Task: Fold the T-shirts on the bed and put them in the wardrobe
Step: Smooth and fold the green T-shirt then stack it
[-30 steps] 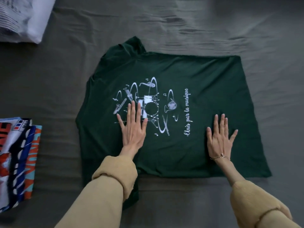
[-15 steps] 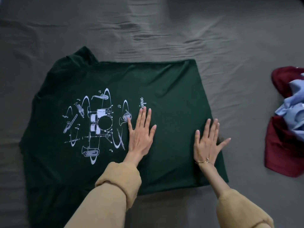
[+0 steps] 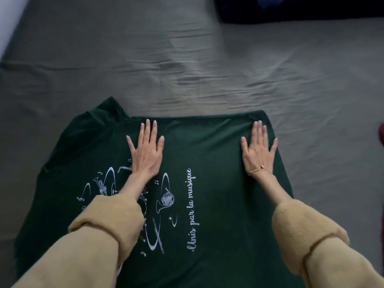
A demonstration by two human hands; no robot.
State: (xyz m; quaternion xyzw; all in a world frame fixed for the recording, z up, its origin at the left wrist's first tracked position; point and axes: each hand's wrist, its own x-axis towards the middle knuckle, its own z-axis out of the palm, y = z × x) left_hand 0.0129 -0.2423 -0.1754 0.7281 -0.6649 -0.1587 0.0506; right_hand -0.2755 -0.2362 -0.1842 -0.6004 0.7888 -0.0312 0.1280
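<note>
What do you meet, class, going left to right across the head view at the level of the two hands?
Grey bed sheet → dark green printed T-shirt → left hand, flat on the shirt → right hand, flat near the shirt's right edge → dark red garment at the frame's edge.

The T-shirt (image 3: 218, 163) under the fingers (image 3: 148, 129) is dark green, printed in white with musical instruments and a line of script below the left fingers. The bed (image 3: 187, 69) beyond the fingertips is grey. Both sleeves (image 3: 108, 221) are tan-yellow. A gold bracelet (image 3: 260, 169) circles the right wrist.
</note>
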